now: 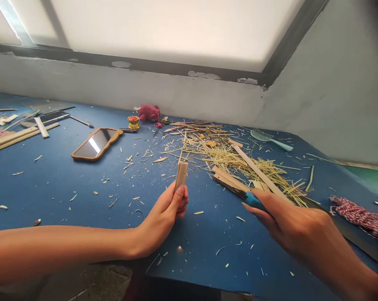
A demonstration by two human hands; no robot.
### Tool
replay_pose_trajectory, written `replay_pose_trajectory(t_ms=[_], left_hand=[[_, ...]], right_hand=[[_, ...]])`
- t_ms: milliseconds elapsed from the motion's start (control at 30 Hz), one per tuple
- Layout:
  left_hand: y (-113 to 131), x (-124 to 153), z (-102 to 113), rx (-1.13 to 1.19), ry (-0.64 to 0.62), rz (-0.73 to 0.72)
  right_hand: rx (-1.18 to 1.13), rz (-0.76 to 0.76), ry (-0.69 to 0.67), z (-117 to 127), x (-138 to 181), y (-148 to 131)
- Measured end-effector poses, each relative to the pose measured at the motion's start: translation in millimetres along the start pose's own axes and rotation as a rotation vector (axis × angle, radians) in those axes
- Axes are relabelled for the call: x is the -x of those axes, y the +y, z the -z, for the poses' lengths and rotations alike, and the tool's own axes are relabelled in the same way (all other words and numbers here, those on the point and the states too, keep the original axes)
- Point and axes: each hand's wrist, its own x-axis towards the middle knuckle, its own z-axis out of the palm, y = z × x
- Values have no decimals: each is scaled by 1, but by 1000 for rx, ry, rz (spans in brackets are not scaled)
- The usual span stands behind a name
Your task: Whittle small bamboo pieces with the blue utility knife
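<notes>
Wooden piece (181, 173) — pale, flat, square-ended — stands nearly upright at centre, clasped by the left hand (167, 209). Left of it lies a wavy-framed glossy panel (97, 144); rightward, stringy shavings (221, 155) heap beyond the right hand (297, 221), gripping a blue-handled tool (254, 201); twisted red-and-white cord (359, 215) lies at right.

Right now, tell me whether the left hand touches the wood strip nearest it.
Touching: the head view shows the left hand closed around the wood strip, whose top sticks out.

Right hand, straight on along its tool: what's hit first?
Probably the top of the wooden piece in the left hand; depth is unclear, so the blue-handled tool might pass just beyond it.
</notes>
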Motion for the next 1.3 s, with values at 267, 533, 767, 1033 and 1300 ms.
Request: replay_pose_trajectory(t_ms=[267, 533, 767, 1033, 1300], left_hand=[[4, 1, -2, -44, -24, 36], [3, 1, -2, -40, -21, 50], [3, 1, -2, -29, -29, 51], [2, 1, -1, -77, -19, 46], [0, -1, 0, -101, -13, 92]], right_hand=[[-56, 72, 4, -7, -44, -27], [11, 114, 22, -11, -41, -29], [12, 125, 12, -12, -41, -28], [55, 112, 5, -13, -40, -27], [57, 64, -104, -3, -36, -28]])
